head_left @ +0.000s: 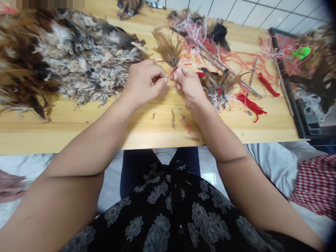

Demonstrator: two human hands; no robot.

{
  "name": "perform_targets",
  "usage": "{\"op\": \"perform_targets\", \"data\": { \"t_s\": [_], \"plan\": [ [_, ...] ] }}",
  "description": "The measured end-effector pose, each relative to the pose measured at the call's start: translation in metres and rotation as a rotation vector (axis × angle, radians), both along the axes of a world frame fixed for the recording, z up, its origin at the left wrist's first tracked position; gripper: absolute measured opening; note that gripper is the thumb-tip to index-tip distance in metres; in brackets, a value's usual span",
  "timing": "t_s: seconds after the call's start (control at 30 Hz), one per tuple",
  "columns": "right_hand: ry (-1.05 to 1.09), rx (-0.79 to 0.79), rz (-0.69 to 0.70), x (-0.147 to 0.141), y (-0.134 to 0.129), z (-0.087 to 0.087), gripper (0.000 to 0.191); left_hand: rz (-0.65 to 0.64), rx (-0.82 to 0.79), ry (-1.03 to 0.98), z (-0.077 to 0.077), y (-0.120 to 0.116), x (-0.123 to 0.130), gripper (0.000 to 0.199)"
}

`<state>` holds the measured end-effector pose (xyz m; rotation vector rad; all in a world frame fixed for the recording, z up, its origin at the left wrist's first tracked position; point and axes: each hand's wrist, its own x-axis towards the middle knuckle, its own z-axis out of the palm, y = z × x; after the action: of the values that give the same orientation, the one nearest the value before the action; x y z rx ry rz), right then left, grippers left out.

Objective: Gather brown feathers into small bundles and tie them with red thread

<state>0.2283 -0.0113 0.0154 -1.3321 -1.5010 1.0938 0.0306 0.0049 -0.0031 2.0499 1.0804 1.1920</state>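
Above the wooden table, my left hand point(147, 78) pinches the end of a thin red string point(172, 72) between thumb and finger. My right hand point(187, 80) is closed around the base of a small bunch of brown feathers point(170, 50), whose tips fan out away from me. The red string runs from my left fingertips to that base, and a short end of it sticks out past my right fingers. Just right of my right hand lies another feather bunch point(222, 85) with red and white bits at its base. The exact grip of my right fingertips is partly hidden.
A large heap of grey and brown feathers point(89, 56) covers the table's left side. Tangled pink and white strips point(194, 33), thin sticks point(225, 66) and red thread bundles point(252, 104) lie to the right. A dark-framed tray point(285, 84) with feathers stands at the far right.
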Motion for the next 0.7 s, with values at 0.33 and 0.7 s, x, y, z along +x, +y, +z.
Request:
{"op": "perform_targets", "data": {
  "t_s": [0.33, 0.7],
  "plan": [
    [-0.928, 0.128, 0.099, -0.007, -0.02, 0.019, 0.027, 0.024, 0.15, 0.146, 0.007, -0.01, 0.004, 0.031],
    [0.296, -0.13, 0.286, -0.006, -0.02, 0.009, 0.044, -0.188, -0.388, -0.242, 0.021, 0.012, -0.021, 0.041]
  ]
}}
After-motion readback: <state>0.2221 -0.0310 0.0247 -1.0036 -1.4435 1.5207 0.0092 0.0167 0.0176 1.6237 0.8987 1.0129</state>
